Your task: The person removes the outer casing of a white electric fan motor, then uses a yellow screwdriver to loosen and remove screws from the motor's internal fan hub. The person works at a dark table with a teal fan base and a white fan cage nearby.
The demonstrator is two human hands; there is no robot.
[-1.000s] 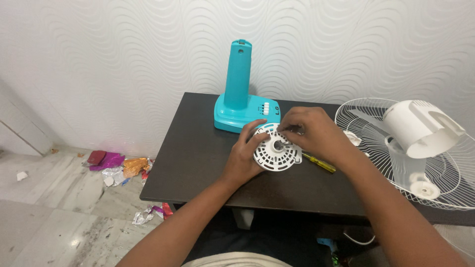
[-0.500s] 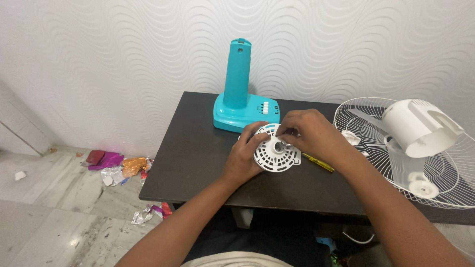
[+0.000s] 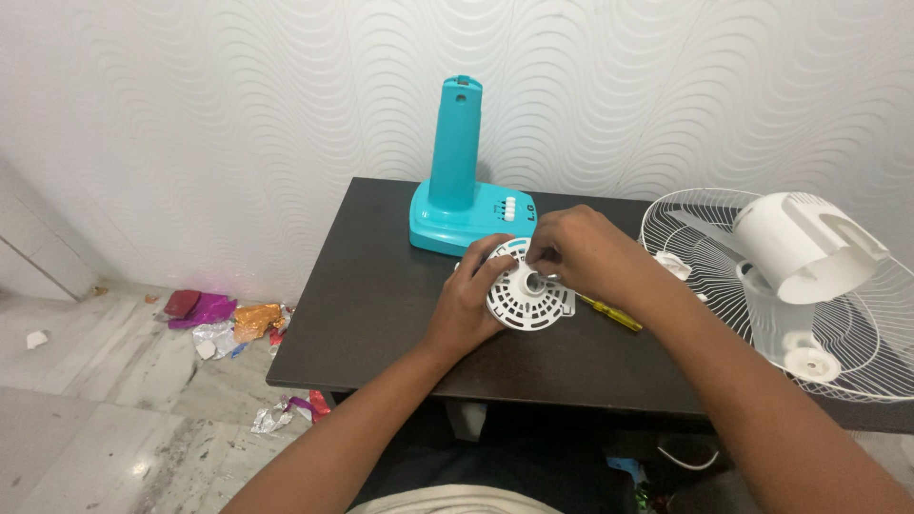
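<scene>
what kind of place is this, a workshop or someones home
Most likely a room in a home, not a workshop: a small dark table against a wavy-textured white wall, a marble floor strewn with foil wrappers, and table-fan parts such as a teal fan base.

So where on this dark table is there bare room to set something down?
The table's left part, between its left edge and the left hand, is bare. It is crowded around the slotted white disc, the teal fan base, the screwdriver and the wire grille.

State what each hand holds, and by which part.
The left hand grips the white slotted disc by its left rim. The right hand pinches something small at the disc's hub; what it is cannot be told.
</scene>
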